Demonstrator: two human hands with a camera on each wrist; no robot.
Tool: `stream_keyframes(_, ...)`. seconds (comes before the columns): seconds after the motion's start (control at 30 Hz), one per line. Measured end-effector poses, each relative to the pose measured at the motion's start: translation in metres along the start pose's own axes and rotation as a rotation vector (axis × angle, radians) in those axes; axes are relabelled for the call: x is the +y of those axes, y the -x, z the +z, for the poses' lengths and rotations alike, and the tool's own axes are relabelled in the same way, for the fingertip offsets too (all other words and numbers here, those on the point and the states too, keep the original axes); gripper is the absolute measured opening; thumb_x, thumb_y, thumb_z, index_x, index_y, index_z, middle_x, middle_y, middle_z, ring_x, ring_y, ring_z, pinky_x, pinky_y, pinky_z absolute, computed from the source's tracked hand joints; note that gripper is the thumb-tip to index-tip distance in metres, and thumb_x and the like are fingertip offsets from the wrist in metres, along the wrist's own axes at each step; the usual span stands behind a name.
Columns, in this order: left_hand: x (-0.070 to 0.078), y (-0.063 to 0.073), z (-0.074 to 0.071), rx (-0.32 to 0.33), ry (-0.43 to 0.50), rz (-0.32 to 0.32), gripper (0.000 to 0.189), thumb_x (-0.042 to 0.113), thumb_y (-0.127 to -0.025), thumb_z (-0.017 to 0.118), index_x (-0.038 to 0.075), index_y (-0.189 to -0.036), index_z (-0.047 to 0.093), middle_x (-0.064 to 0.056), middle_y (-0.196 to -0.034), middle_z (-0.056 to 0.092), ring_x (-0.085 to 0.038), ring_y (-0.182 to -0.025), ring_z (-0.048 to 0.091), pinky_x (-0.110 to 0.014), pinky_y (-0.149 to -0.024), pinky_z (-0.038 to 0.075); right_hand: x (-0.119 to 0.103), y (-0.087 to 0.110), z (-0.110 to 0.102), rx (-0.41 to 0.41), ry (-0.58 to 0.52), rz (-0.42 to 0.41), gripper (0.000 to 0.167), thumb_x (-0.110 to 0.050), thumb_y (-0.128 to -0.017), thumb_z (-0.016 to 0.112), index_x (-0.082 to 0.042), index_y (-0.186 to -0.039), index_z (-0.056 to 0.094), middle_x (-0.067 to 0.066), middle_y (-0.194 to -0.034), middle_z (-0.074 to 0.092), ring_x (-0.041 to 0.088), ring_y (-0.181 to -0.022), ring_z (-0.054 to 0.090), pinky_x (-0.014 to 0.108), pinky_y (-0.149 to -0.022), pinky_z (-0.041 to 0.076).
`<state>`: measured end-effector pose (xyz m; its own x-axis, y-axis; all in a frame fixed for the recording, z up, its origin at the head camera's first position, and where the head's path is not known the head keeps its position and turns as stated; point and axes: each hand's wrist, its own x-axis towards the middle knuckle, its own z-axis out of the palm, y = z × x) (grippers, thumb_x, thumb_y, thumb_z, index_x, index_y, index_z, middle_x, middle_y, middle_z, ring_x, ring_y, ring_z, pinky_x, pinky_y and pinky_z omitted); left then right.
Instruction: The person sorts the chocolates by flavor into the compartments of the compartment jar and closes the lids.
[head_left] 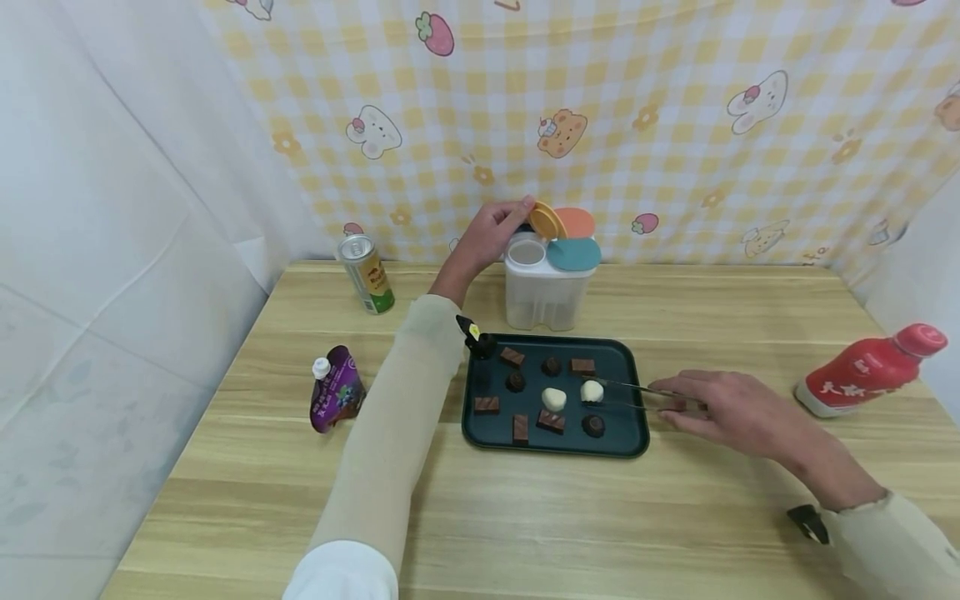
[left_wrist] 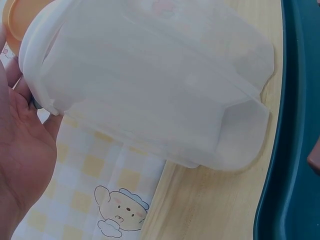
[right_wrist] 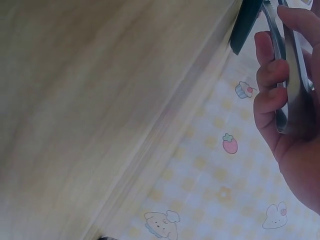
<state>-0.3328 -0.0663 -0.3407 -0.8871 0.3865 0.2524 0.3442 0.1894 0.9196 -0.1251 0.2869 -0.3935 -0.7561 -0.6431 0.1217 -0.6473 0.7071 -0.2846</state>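
My left hand (head_left: 491, 229) is at the back of the table, holding up the yellow lid (head_left: 546, 221) of a clear storage container (head_left: 543, 296). Under that lid a round opening shows; the orange lid (head_left: 576, 222) and teal lid (head_left: 573, 255) lie flat. In my right hand (head_left: 723, 408) are metal tongs (right_wrist: 295, 85), gripped between thumb and fingers. Their tips lie on either side of a white chocolate (head_left: 592, 392) on the dark tray (head_left: 555, 448); whether they touch it I cannot tell. Another white chocolate (head_left: 554, 399) sits beside it, among several brown chocolates (head_left: 551, 421).
A drink can (head_left: 367, 273) stands at the back left, with a purple pouch (head_left: 337, 390) in front of it. On the far right is a red bottle (head_left: 866, 371). A checked cloth (head_left: 480, 125) hangs behind the wooden table (head_left: 525, 525).
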Motion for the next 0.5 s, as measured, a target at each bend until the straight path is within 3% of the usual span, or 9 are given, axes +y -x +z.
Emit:
stream_keyframes(0.3,-0.0010,-0.0005,-0.0002,0.007,-0.011,0.019,0.052,0.045,-0.110,0.046,0.002,-0.110,0.076,-0.006,-0.107,0.071,-0.018,-0.101,0.059,-0.027,-0.090,0.045,0.0029,-0.0004,0.0016,-0.007,0.003,-0.002,0.036,-0.025,-0.092,0.081,-0.015,-0.126,0.075,-0.023,-0.086,0.059,-0.005,-0.069,0.049,0.022,-0.059,0.047)
stream_keyframes(0.5,-0.0017,-0.0013,0.0002,0.001,-0.003,0.032,0.051,0.044,-0.110,0.046,0.002,-0.111,0.076,-0.006,-0.107,0.072,-0.018,-0.101,0.060,-0.026,-0.090,0.045,0.0044,-0.0002,0.0018,-0.027,-0.064,-0.005,0.035,-0.023,-0.094,0.079,-0.008,-0.126,0.075,-0.027,-0.084,0.061,-0.006,-0.067,0.049,0.021,-0.058,0.046)
